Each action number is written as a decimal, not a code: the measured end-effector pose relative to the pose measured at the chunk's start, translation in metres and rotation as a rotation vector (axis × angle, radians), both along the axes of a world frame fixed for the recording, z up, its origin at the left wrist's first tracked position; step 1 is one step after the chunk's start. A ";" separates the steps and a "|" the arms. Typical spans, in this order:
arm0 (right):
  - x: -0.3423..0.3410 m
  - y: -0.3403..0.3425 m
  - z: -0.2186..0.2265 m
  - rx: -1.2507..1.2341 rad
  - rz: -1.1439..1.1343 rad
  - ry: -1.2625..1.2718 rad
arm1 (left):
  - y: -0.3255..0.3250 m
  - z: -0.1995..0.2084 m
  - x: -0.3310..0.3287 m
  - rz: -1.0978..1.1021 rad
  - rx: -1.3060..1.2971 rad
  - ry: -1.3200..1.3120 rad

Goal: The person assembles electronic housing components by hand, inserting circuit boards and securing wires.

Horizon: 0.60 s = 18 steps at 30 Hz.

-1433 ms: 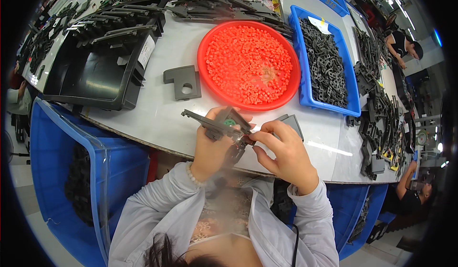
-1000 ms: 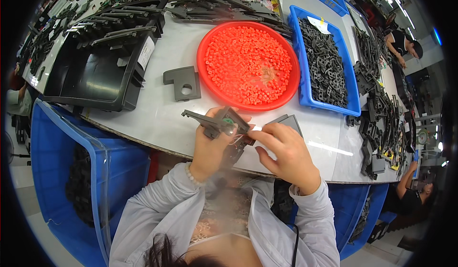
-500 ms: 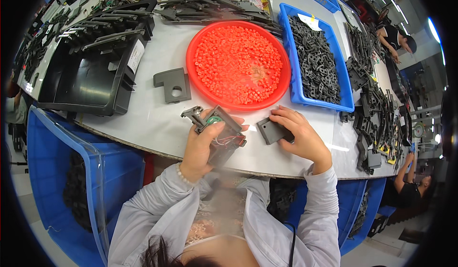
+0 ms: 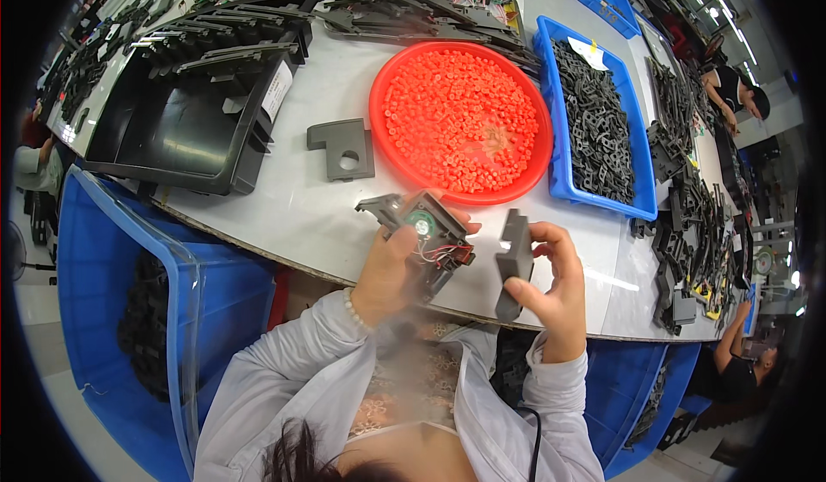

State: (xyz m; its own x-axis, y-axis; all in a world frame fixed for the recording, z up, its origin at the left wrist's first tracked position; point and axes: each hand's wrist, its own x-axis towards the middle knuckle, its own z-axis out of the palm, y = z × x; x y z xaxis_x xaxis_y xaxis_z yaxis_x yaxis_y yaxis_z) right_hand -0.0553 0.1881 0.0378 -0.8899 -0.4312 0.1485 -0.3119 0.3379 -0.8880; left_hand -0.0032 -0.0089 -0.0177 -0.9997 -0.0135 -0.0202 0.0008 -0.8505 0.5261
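My left hand (image 4: pixel 387 271) is closed round a dark grey plastic housing (image 4: pixel 443 228), its inside turned up to show a round green-rimmed part and red and white wires. My right hand (image 4: pixel 555 288) pinches a dark grey plastic cover (image 4: pixel 514 262) between thumb and fingers, tilted on edge just right of the housing. The two parts are apart. On the table beyond my left hand lies a flat grey plate with a round hole (image 4: pixel 348 148). Behind both hands is a round red tray (image 4: pixel 379 133) full of small orange-red plastic pieces.
A blue bin (image 4: pixel 647 198) of small black parts stands right of the tray. At the left sits a black crate (image 4: pixel 232 168) with long grey parts across it. More parts (image 4: pixel 413 4) lie behind. Large blue tubs (image 4: pixel 176 310) stand below the table edge. Other people work at the right.
My right hand has lifted the grey cover off the table and turned it on edge. My left hand still holds the housing. The whole view has shifted slightly.
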 end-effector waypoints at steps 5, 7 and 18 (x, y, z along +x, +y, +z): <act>0.013 -0.043 0.033 0.158 0.086 0.305 | 0.003 0.006 0.004 0.062 -0.111 0.088; 0.016 -0.053 0.035 0.173 0.104 0.351 | 0.006 0.002 0.007 0.096 -0.107 0.067; 0.023 -0.074 0.036 0.265 0.113 0.451 | 0.009 0.000 0.009 0.162 -0.098 0.033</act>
